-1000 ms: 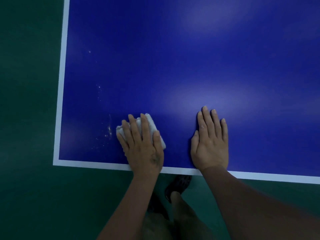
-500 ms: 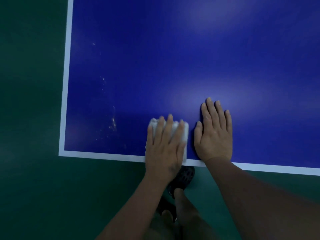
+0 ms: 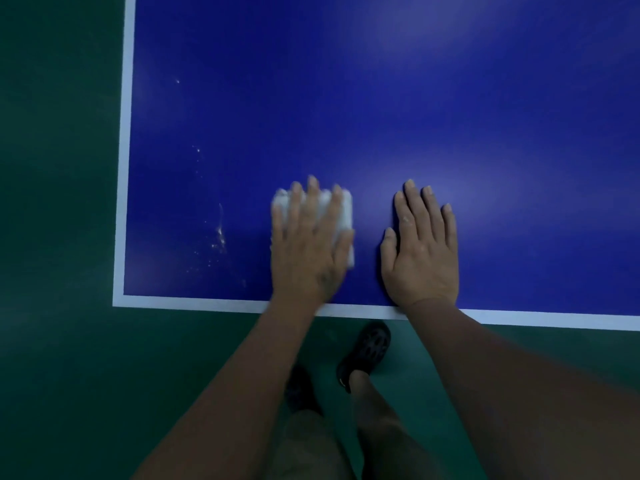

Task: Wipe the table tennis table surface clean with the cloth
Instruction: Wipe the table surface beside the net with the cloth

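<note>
The blue table tennis table (image 3: 381,98) fills the upper view, with a white border line along its left and near edges. My left hand (image 3: 308,251) presses flat on a folded white cloth (image 3: 343,209) near the table's front edge; the cloth shows past the fingertips and on the hand's right side, and the hand is blurred. My right hand (image 3: 422,247) lies flat on the table just right of the cloth, fingers together, holding nothing. A streak of white specks and smears (image 3: 220,233) marks the surface left of the cloth, near the corner.
The table's near-left corner (image 3: 119,301) is at lower left. Dark green floor (image 3: 59,237) surrounds the table on the left and below. My legs and dark shoes (image 3: 367,351) stand under the front edge.
My left hand slid the cloth to the right from beside the white specks, then drifted slightly back left and away from the edge. My right hand stayed flat in place.
</note>
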Tool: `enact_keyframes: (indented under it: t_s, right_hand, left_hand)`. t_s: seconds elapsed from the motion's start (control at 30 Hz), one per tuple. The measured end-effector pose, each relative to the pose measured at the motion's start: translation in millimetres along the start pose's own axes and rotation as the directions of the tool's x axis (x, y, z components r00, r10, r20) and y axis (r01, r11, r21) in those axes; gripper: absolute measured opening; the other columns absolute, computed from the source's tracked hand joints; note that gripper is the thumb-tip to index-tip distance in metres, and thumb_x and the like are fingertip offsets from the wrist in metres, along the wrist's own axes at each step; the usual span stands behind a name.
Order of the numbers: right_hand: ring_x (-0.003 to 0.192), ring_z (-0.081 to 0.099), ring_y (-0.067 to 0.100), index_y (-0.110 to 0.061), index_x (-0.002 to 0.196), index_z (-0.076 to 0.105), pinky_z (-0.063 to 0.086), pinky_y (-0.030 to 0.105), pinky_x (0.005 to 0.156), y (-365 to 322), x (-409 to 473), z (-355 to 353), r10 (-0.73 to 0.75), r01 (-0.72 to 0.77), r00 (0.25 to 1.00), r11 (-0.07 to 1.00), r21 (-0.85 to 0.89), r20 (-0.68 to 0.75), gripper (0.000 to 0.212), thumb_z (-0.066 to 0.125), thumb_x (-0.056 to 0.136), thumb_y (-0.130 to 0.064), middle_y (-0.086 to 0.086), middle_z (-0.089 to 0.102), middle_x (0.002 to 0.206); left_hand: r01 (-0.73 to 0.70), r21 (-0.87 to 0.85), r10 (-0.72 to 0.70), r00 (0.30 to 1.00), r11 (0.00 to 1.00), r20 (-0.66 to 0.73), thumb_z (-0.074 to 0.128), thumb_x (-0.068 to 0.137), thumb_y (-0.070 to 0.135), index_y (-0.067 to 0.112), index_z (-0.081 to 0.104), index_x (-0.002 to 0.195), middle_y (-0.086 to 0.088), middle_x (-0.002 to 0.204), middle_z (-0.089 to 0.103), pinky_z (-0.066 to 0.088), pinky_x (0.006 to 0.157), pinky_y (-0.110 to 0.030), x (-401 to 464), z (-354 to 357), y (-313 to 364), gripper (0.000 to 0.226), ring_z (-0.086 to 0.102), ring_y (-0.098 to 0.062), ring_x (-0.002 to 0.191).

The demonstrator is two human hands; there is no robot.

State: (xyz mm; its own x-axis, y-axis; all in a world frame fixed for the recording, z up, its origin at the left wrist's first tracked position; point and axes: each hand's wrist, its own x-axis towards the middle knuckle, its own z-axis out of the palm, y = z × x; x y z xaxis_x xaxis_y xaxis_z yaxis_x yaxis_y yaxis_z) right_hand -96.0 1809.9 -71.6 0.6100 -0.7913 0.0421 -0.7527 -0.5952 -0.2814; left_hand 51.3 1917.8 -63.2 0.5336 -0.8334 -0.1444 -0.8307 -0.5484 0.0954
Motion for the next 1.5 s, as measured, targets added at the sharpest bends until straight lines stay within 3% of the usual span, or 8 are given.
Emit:
enact_keyframes:
  t_s: [0.17,0.47,0.63,0.93,1.13,1.23,1.43,1.5]
  right_hand:
    - [0.165,0.014,0.022,-0.012,0.166,0.035,0.011,0.05,0.134,0,-1,0,-0.011,0.011,1.0,1.0,0.003,0.005,0.059,0.036,0.111,-0.033,0.001,0.023,0.177]
    - [0.164,0.021,0.025,-0.008,0.162,0.04,0.014,0.052,0.133,3,-8,0,-0.063,0.064,0.995,0.998,0.012,-0.072,0.054,0.033,0.115,-0.033,0.006,0.029,0.174]
    - [0.159,0.034,0.028,-0.006,0.147,0.058,0.017,0.053,0.132,-16,-20,3,-0.003,0.021,0.983,0.995,0.095,-0.181,0.043,0.04,0.115,-0.028,0.008,0.044,0.167]
    - [0.16,0.031,0.024,-0.007,0.148,0.058,0.014,0.05,0.134,-104,-17,25,-0.077,0.102,0.988,0.976,0.191,-0.137,0.043,0.042,0.113,-0.027,0.006,0.042,0.168]
    - [0.164,0.021,0.025,-0.007,0.163,0.039,0.015,0.054,0.133,-115,0,42,-0.129,0.132,0.988,0.991,0.032,-0.085,0.057,0.034,0.116,-0.039,0.006,0.029,0.174]
    - [0.164,0.02,0.026,-0.007,0.164,0.037,0.015,0.053,0.132,-118,2,44,-0.117,0.117,0.99,0.993,-0.003,-0.074,0.06,0.035,0.115,-0.043,0.006,0.028,0.175]
    - [0.163,0.022,0.027,-0.008,0.163,0.038,0.017,0.053,0.132,-119,4,42,-0.114,0.113,0.99,0.993,-0.013,-0.08,0.057,0.042,0.114,-0.037,0.006,0.031,0.174]
    - [0.163,0.023,0.027,-0.008,0.163,0.038,0.017,0.053,0.132,-121,3,42,-0.11,0.109,0.991,0.994,-0.017,-0.078,0.057,0.042,0.114,-0.036,0.005,0.031,0.174]
  left_hand:
    - [0.322,-0.045,-0.325,0.942,0.946,-0.079,0.02,0.114,0.053,0.022,0.012,0.171,-0.012,0.178,0.008,0.009,0.13,-0.061,4,2,-34,0.065,0.003,-0.033,0.165]
    - [-0.005,-0.017,0.004,0.999,1.0,-0.035,0.026,0.115,0.042,0.022,0.016,0.171,-0.012,0.177,0.01,0.012,0.129,-0.061,-94,10,6,0.06,0.002,-0.032,0.165]
    - [0.201,-0.023,-0.202,0.974,0.979,-0.105,0.02,0.116,0.046,0.018,0.014,0.171,-0.014,0.178,0.006,0.009,0.13,-0.059,-44,6,-16,0.062,0.001,-0.032,0.165]
    - [-0.138,-0.002,0.138,0.99,0.99,-0.005,0.029,0.112,0.046,0.019,0.013,0.171,-0.014,0.178,0.005,0.007,0.131,-0.059,-79,8,-52,0.066,0.0,-0.032,0.165]
    - [0.386,-0.061,-0.389,0.919,0.921,-0.063,0.013,0.11,0.038,0.013,0.016,0.169,-0.019,0.176,0.012,0.01,0.13,-0.061,-78,-7,-225,0.065,0.007,-0.038,0.163]
    - [0.48,-0.106,-0.489,0.869,0.871,-0.074,0.014,0.112,0.04,0.014,0.011,0.17,-0.016,0.177,0.006,0.007,0.13,-0.061,-83,-7,-229,0.063,0.001,-0.037,0.164]
    - [0.107,-0.069,-0.105,0.994,0.992,0.023,0.019,0.113,0.047,0.021,0.012,0.171,-0.013,0.178,0.005,0.006,0.131,-0.059,-97,-5,-160,0.063,-0.001,-0.033,0.165]
    - [0.188,-0.082,-0.188,0.982,0.979,0.015,0.017,0.113,0.046,0.023,0.009,0.171,-0.012,0.178,0.001,0.006,0.131,-0.059,-94,-3,-193,0.063,-0.003,-0.032,0.165]
